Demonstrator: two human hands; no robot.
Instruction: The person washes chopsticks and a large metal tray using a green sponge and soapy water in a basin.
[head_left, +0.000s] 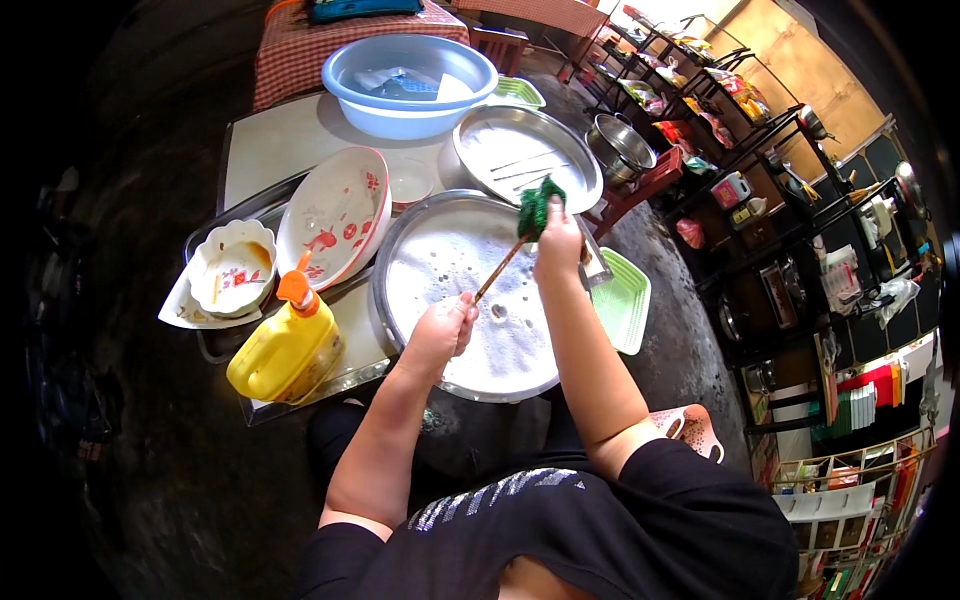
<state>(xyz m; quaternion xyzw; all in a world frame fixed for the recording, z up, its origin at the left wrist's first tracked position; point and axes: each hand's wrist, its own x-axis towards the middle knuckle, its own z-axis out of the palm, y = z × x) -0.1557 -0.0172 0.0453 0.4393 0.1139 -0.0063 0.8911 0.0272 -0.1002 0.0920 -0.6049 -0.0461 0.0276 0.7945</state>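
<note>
My left hand (439, 334) grips the near end of a thin brown chopstick (499, 271) above a round metal basin (397, 217) of white suds. At the stick's far end, my right hand (559, 244) holds a green scouring cloth (537, 210) against it. Behind, a second metal basin (465, 161) holds water and several dark thin sticks. To the left lean a large oval plate (341, 202) with red patterns and a stained scalloped bowl (229, 262). A yellow detergent bottle (289, 360) with an orange pump stands near the table's front left corner.
A blue plastic basin (409, 112) with water stands at the back of the white table (262, 139), near a small bowl (409, 180). Green plastic baskets (626, 300) lie at the right. Stacked metal pots (619, 146) rest on a red stool (645, 187), before crowded shelves.
</note>
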